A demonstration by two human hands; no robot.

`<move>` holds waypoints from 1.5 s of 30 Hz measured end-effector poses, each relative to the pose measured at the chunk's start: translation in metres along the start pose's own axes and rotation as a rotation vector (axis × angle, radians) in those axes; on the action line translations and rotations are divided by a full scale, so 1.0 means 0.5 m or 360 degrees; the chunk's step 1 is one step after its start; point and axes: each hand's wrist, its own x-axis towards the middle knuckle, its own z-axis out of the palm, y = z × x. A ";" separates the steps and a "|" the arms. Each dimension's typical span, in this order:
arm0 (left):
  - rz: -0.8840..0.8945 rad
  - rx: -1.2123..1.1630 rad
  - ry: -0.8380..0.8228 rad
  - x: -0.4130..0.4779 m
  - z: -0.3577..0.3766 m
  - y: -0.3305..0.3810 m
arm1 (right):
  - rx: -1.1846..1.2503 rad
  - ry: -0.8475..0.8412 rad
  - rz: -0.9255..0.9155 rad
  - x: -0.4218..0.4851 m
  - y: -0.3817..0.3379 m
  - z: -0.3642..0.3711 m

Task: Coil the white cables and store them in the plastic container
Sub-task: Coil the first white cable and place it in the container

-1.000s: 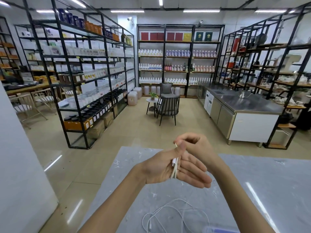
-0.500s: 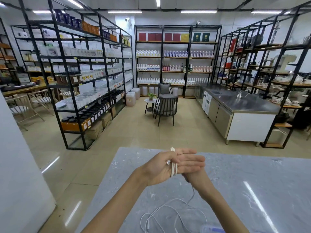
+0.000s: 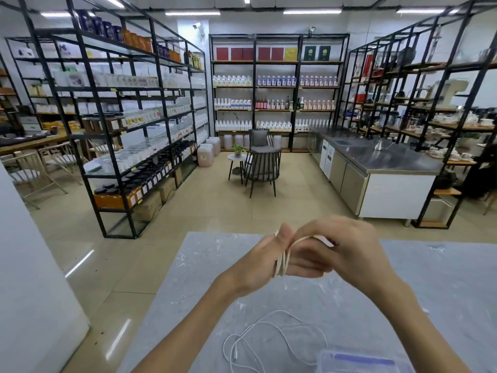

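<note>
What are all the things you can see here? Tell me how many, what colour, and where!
cable being coiled: one, white, wound around the left hand's fingers
loose cable: one, white, lying in loops on the table near the front edge
plastic container: one, clear with purple on the lid, bottom edge on the table
table: one, grey marble look, in front
shelf racks: several, black frames, full of bottles and jars, along the walls
chairs: two, dark grey, mid-floor
small round table: one, white, with a green plant, beside the chairs
counter: one, steel top, right
left hand: holds the coil
right hand: pinches the cable end
</note>
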 end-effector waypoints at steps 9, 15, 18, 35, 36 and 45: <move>0.0033 -0.0272 -0.0220 -0.018 0.020 0.047 | 0.1028 0.0010 0.0267 0.076 0.051 0.051; 0.0328 -0.0479 0.0548 0.008 -0.084 0.078 | 0.0855 -0.0634 0.0671 -0.057 -0.040 0.196; 0.0139 -0.0361 0.0691 -0.002 -0.113 0.052 | 0.0468 -0.0716 0.0467 -0.066 -0.057 0.147; -0.0207 -0.0033 -0.0019 -0.030 0.010 -0.010 | 0.2189 -0.0713 0.1112 -0.038 0.017 0.113; -0.0190 -0.0060 -0.0005 -0.028 0.008 -0.008 | 0.2320 -0.0690 0.1159 -0.046 0.016 0.117; -0.0223 -0.0055 0.0508 0.010 0.009 -0.033 | 0.1843 -0.0267 0.1320 -0.119 0.049 0.096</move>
